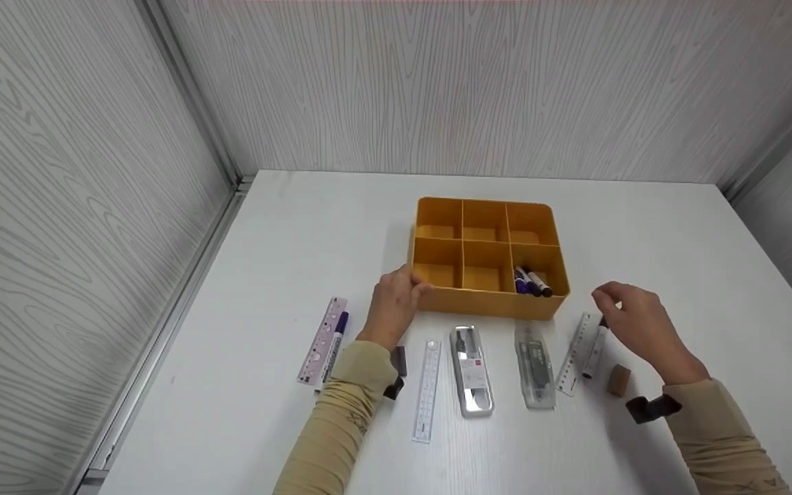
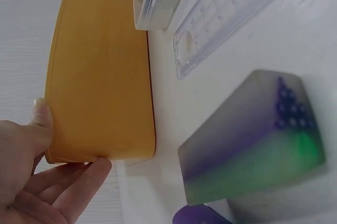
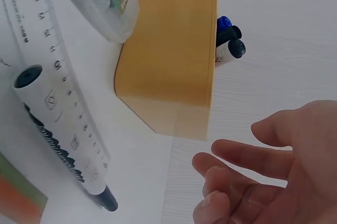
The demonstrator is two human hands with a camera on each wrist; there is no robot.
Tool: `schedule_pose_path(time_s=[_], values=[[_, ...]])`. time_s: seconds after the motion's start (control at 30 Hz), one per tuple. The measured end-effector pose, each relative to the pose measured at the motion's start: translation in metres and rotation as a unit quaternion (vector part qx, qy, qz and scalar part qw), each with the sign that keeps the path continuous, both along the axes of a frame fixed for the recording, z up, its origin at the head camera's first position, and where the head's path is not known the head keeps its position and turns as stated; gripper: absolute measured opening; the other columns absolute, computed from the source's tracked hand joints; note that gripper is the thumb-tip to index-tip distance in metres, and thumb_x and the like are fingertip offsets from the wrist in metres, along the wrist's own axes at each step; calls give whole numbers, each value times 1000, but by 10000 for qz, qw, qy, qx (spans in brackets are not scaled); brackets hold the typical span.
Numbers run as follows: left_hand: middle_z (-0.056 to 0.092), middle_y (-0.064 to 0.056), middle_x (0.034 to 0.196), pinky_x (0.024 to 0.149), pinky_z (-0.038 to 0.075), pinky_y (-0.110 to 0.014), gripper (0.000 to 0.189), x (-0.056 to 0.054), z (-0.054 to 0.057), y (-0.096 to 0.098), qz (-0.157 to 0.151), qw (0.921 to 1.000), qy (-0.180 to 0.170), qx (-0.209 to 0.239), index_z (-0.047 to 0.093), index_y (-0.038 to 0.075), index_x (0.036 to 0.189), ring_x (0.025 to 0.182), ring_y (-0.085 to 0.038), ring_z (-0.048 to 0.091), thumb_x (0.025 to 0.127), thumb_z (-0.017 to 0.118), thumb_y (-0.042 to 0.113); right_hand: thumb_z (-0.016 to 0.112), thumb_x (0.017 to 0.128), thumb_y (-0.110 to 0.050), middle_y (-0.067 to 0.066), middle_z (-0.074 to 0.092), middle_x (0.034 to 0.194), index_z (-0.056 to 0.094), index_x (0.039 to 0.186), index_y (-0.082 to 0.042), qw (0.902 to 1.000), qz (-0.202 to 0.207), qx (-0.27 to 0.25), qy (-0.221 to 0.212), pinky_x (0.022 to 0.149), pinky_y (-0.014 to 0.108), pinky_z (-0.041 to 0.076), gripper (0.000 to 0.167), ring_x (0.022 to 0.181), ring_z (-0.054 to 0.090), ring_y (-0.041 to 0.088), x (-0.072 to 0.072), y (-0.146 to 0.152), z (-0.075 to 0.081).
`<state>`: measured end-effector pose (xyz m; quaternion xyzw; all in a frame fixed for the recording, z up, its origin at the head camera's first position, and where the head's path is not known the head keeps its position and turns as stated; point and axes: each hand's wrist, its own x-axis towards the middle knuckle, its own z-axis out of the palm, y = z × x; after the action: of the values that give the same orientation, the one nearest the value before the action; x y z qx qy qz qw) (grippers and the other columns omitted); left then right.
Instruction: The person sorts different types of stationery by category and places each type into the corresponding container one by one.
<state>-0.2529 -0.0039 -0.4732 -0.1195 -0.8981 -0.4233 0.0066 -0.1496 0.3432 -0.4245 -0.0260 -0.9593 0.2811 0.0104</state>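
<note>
An orange six-compartment organizer box (image 1: 485, 302) stands on the table. My left hand (image 1: 392, 306) grips its front left corner, the thumb at the upper edge and the fingers against the side wall (image 2: 100, 103). Several markers (image 1: 533, 283) lean in the front right compartment. Beyond the box's right side, my right hand (image 1: 636, 326) hovers with loosely bent fingers, thumb apart from them, holding nothing. Below it on the table are a white marker (image 3: 63, 134) with a black cap, a clear ruler (image 1: 569, 368) and a small brown-looking block (image 1: 618, 380).
In front of the box lie a clear ruler (image 1: 426, 392), a silver case (image 1: 473, 375) and a see-through case (image 1: 535, 368). To the left are a pink ruler (image 1: 322, 340) and a purple-capped marker (image 1: 336, 344). A purple-green block (image 2: 253, 139) sits under the left wrist.
</note>
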Motion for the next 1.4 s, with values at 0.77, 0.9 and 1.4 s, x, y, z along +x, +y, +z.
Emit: schedule_pose_path(time_s=[0.77,0.9,1.4], values=[[65,-2,88,79,54,-26,23,0,-3,0,-43,9998,199,65,63,8,97,82,-15,58,92,66,30,50,102,-19,19,65,103,62,123,4,9935,167,260,-1097,65,32,46,34,72,59,17,24,2,-47],[64,-2,87,79,55,-25,20,0,-3,-1,-78,9993,375,-27,61,9,96,81,-15,57,93,66,28,50,102,-20,12,64,92,62,123,3,9924,135,160,-1212,60,31,46,33,63,58,15,25,0,-51],[66,-4,86,76,53,-28,21,-1,-4,-1,-107,9989,462,55,63,7,95,79,-15,58,92,67,27,49,102,-20,13,62,93,61,125,2,9899,-66,-135,-1412,55,32,49,34,58,58,17,26,-1,-53]])
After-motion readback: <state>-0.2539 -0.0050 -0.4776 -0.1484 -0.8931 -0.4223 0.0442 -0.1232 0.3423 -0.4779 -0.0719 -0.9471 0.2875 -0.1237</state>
